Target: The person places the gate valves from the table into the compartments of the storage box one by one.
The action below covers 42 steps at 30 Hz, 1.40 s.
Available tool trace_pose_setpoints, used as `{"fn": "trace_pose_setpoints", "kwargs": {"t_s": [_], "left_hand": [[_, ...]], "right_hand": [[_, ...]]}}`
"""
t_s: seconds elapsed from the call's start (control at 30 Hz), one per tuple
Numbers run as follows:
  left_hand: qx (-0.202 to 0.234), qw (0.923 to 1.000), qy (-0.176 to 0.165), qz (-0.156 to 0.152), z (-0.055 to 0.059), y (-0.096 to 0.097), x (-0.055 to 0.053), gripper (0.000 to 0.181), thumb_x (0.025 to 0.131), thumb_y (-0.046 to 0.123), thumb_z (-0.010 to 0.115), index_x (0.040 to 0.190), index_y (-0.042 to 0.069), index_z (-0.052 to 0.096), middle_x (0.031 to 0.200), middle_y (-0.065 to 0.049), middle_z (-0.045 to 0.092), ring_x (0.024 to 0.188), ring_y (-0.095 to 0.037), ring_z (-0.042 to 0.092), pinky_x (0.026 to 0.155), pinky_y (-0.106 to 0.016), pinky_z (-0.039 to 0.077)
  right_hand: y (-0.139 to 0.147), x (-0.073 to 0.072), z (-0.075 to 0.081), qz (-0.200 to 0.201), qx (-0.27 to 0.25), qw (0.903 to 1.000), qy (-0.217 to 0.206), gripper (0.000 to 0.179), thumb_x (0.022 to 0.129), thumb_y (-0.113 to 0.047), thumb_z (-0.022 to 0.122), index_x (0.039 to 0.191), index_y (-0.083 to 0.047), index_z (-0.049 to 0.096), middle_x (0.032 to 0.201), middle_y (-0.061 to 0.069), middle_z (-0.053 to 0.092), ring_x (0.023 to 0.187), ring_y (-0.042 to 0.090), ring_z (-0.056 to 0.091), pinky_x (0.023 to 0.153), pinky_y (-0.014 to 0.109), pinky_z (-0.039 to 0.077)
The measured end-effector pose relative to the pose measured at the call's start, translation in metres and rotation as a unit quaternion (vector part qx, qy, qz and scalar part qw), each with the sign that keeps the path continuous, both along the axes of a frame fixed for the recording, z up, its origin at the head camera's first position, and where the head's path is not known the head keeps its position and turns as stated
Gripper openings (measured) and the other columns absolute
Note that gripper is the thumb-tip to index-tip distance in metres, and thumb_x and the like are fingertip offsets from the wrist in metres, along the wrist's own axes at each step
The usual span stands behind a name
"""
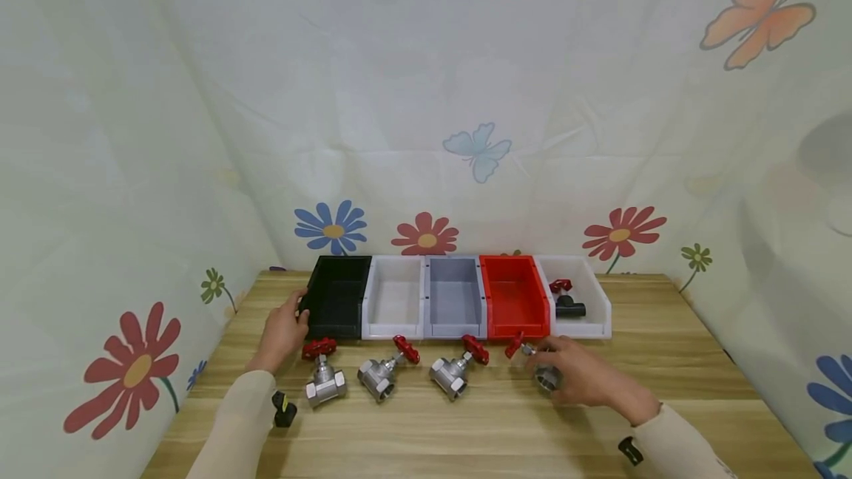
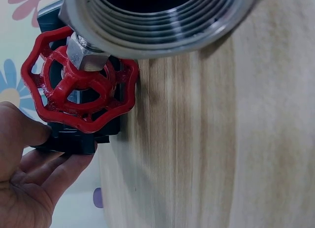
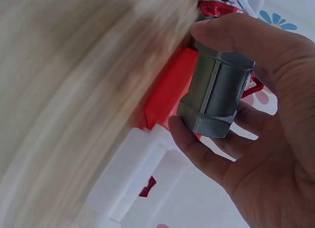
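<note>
My left hand [image 1: 282, 331] grips the left side of the black bin [image 1: 336, 309]; in the left wrist view the thumb and fingers [image 2: 64, 176] close on its edge. My right hand [image 1: 579, 372] holds a steel valve [image 3: 211, 92] by its body, thumb on one end and fingers on the other. The valve's red handwheel [image 1: 515, 344] points toward the red bin [image 1: 515, 298]. Three more valves with red handwheels lie on the table before the bins: a left valve [image 1: 326, 383], a middle valve [image 1: 378, 378] and a right valve [image 1: 450, 374].
Between the black and red bins stand a white bin [image 1: 394, 298] and a grey bin [image 1: 455, 298]. The rightmost white bin [image 1: 594, 298] contains a black pipe tee [image 1: 569, 307] and a red handle [image 1: 560, 285]. A patterned cloth [image 1: 466, 94] hangs behind the wooden table [image 1: 466, 438].
</note>
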<state>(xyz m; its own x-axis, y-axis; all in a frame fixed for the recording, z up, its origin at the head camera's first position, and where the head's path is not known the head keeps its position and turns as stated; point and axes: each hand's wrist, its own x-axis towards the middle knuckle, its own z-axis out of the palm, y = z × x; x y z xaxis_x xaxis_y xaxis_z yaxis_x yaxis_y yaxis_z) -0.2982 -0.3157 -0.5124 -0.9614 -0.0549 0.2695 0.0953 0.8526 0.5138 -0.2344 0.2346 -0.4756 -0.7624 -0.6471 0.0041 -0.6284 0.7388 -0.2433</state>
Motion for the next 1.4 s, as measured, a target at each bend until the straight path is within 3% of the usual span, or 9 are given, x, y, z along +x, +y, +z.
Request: {"fn": "trace_pose_setpoints", "kwargs": {"t_s": [0.17, 0.4, 0.73, 1.13, 1.4], "left_hand": [[0.002, 1.0000, 0.000, -0.002, 0.001, 0.000, 0.000, 0.047, 0.099, 0.009, 0.051, 0.144, 0.000, 0.042, 0.124, -0.036, 0.060, 0.113, -0.049, 0.060, 0.093, -0.060, 0.048], [0.003, 1.0000, 0.003, -0.002, 0.001, 0.000, 0.002, 0.047, 0.099, 0.009, 0.051, 0.145, 0.000, 0.042, 0.123, -0.035, 0.060, 0.112, -0.049, 0.060, 0.093, -0.060, 0.048], [-0.002, 0.9999, 0.013, -0.003, 0.001, 0.000, 0.002, 0.047, 0.098, 0.007, 0.051, 0.143, -0.002, 0.043, 0.121, -0.036, 0.061, 0.109, -0.050, 0.061, 0.092, -0.060, 0.049], [-0.006, 0.9999, 0.009, -0.001, -0.001, -0.001, 0.001, 0.047, 0.098, 0.008, 0.051, 0.143, -0.002, 0.043, 0.121, -0.036, 0.061, 0.108, -0.050, 0.061, 0.092, -0.060, 0.048], [-0.005, 1.0000, 0.000, 0.002, 0.000, -0.001, 0.003, 0.047, 0.099, 0.009, 0.050, 0.144, -0.001, 0.041, 0.123, -0.035, 0.060, 0.110, -0.050, 0.060, 0.093, -0.060, 0.048]], "right_hand": [[0.002, 0.001, 0.011, -0.002, 0.000, 1.0000, 0.007, 0.048, 0.070, -0.015, 0.086, 0.114, -0.027, 0.070, 0.123, 0.005, 0.060, 0.107, 0.023, 0.056, 0.086, 0.046, 0.054], [0.003, 0.002, 0.021, -0.021, 0.000, 0.9997, 0.014, 0.050, 0.071, -0.019, 0.087, 0.115, -0.031, 0.069, 0.117, -0.001, 0.059, 0.103, 0.018, 0.054, 0.083, 0.041, 0.054], [0.003, -0.001, 0.033, -0.015, -0.011, 0.9979, 0.061, 0.048, 0.068, -0.021, 0.090, 0.111, -0.032, 0.069, 0.112, 0.001, 0.061, 0.099, 0.018, 0.056, 0.078, 0.039, 0.056], [-0.001, -0.008, 0.042, -0.060, -0.012, 0.9960, 0.065, 0.053, 0.069, -0.025, 0.089, 0.118, -0.024, 0.070, 0.118, 0.006, 0.064, 0.103, 0.022, 0.057, 0.082, 0.043, 0.056], [-0.006, -0.013, 0.046, -0.101, -0.042, 0.9910, 0.077, 0.054, 0.068, -0.024, 0.089, 0.119, -0.020, 0.070, 0.115, 0.008, 0.065, 0.098, 0.022, 0.058, 0.075, 0.038, 0.057]]}}
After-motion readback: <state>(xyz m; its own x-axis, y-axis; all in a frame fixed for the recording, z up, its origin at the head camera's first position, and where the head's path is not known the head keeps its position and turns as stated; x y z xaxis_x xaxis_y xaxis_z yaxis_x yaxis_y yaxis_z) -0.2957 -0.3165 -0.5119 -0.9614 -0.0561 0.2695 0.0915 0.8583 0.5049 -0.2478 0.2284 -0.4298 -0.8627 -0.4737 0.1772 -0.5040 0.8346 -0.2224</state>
